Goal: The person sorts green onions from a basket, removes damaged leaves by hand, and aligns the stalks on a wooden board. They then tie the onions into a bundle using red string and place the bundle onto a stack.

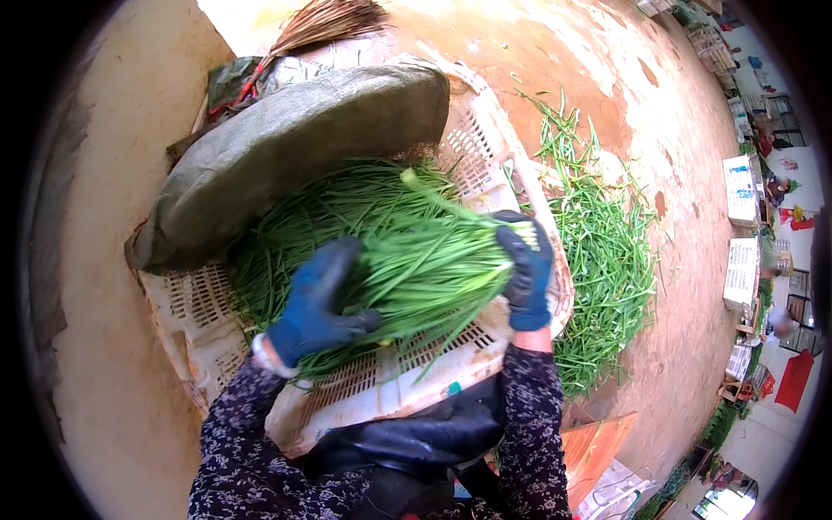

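Note:
A bunch of chives [442, 260], long green stalks with pale ends, lies across the middle. My right hand [526, 264], in a blue and dark glove, is closed around its pale right end. At the leafy left end is my left hand [325, 303], gloved alike, its thumb and fingers spread apart beside the stalks and slightly blurred. Under and behind both hands is a heap of loose chives [295, 208] on upturned white plastic crates [338, 390]. One stalk with a pale tip [409, 178] sticks up from the bunch.
A grey-green cloth roll [303, 139] lies along the heap's far side. Behind it rests a straw broom [334, 22]. Scattered green trimmings [602, 260] cover the floor at the right. An orange-brown board [598, 451] is at lower right. Farther right are white crates [742, 269] and other people.

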`<act>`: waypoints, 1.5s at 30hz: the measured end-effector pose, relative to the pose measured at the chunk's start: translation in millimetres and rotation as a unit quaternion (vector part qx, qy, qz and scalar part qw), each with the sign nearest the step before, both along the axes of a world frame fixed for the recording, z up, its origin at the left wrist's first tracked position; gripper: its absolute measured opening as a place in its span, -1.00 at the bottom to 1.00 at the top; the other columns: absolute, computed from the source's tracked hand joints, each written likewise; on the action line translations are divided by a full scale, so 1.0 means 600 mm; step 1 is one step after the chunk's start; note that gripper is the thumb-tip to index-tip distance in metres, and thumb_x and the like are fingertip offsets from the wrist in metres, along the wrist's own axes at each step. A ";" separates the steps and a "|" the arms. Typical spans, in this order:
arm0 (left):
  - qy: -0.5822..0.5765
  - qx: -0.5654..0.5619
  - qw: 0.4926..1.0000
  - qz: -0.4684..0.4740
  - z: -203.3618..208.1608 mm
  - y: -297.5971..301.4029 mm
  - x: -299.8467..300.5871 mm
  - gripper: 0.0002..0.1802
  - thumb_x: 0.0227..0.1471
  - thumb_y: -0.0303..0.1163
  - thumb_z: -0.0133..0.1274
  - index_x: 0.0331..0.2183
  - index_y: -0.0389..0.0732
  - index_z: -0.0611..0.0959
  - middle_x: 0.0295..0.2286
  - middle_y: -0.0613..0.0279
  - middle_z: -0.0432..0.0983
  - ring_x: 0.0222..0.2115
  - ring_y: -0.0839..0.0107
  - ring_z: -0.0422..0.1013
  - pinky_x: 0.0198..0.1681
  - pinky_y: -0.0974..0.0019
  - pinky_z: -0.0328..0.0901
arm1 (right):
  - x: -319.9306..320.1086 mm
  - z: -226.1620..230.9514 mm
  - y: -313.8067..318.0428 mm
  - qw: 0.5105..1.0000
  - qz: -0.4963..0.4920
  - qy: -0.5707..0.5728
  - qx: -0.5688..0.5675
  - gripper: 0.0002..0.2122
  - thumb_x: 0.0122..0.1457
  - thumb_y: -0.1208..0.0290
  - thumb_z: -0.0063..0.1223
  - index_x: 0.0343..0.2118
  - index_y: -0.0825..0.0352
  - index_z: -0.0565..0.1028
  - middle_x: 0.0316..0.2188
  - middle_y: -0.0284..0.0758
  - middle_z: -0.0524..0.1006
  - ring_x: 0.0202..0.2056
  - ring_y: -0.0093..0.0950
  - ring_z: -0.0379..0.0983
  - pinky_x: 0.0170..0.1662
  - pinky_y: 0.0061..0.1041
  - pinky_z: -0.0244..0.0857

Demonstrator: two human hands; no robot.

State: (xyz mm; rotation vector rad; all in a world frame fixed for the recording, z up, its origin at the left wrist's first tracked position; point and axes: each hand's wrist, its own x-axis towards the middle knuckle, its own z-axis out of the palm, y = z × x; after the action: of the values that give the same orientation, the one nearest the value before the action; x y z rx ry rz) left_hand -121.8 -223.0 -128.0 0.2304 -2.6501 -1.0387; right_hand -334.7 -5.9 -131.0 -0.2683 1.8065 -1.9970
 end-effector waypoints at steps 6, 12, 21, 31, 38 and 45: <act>-0.131 0.643 0.742 -0.135 0.184 0.114 0.050 -0.01 0.00 0.12 0.12 0.24 -0.24 0.08 0.08 -0.08 0.29 0.01 0.12 0.35 0.05 0.14 0.25 | 0.077 0.213 0.024 0.960 -0.137 0.246 0.010 -0.74 0.01 0.61 0.18 -0.20 0.44 0.47 -0.23 -0.22 0.54 -0.24 -0.46 0.47 -0.14 -0.47 0.38; 0.012 0.939 0.321 -0.121 0.153 0.182 0.043 -0.19 0.16 0.19 -0.18 0.23 -0.16 0.15 0.12 -0.05 0.21 0.09 0.12 0.25 0.15 0.05 0.20 | 0.282 0.263 0.043 0.693 0.145 0.652 0.271 -0.67 -0.04 0.22 0.17 -0.14 0.04 0.56 -0.15 -0.41 0.42 -0.22 -0.32 0.40 -0.28 -0.34 0.31; -0.135 0.925 0.320 -0.157 0.058 0.274 0.050 -0.47 0.19 -0.16 -0.15 0.07 -0.33 0.36 -0.04 -0.08 0.41 -0.05 0.18 0.39 0.03 0.10 0.33 | 0.394 0.308 0.163 0.691 0.125 0.626 0.340 -0.64 -0.01 0.22 0.21 -0.10 0.11 0.55 -0.06 -0.36 0.42 0.01 -0.19 0.35 -0.09 -0.14 0.30; -0.181 0.763 0.526 -0.329 0.194 0.415 0.063 -0.35 -0.02 -0.39 0.15 0.08 -0.39 0.33 -0.16 -0.14 0.49 -0.28 -0.06 0.51 -0.24 -0.07 0.49 | 0.454 0.354 0.444 0.991 -0.051 0.077 0.092 -0.28 0.10 0.42 0.20 0.28 0.33 0.06 0.20 -0.17 0.24 0.17 -0.39 0.18 0.17 -0.33 0.17; -0.330 0.569 0.552 -0.513 0.207 0.533 0.092 -0.26 -0.20 -0.61 0.28 0.08 -0.28 0.40 -0.06 0.21 0.47 -0.09 0.38 0.41 -0.02 0.29 0.34 | 0.478 0.305 0.588 0.929 -0.181 -0.016 -0.324 -0.51 0.08 0.49 0.19 0.10 0.40 0.34 -0.01 -0.23 0.48 -0.04 -0.37 0.45 0.05 -0.34 0.35; -0.316 0.490 0.600 -0.548 0.206 0.604 0.066 -0.29 -0.09 -0.68 0.18 0.13 -0.25 0.35 -0.03 0.13 0.45 -0.11 0.36 0.44 -0.04 0.29 0.38 | 0.504 0.289 0.581 0.919 -0.328 0.113 -0.187 -0.55 0.07 0.59 0.13 0.06 0.45 0.34 -0.10 -0.20 0.51 -0.16 -0.37 0.52 -0.05 -0.35 0.45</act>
State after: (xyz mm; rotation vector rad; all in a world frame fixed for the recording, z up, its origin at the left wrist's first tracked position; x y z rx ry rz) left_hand -82.1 139.4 -4.5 -1.2305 -2.0947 -3.2483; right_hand -32.4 343.0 42.2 0.0094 1.7859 -2.8955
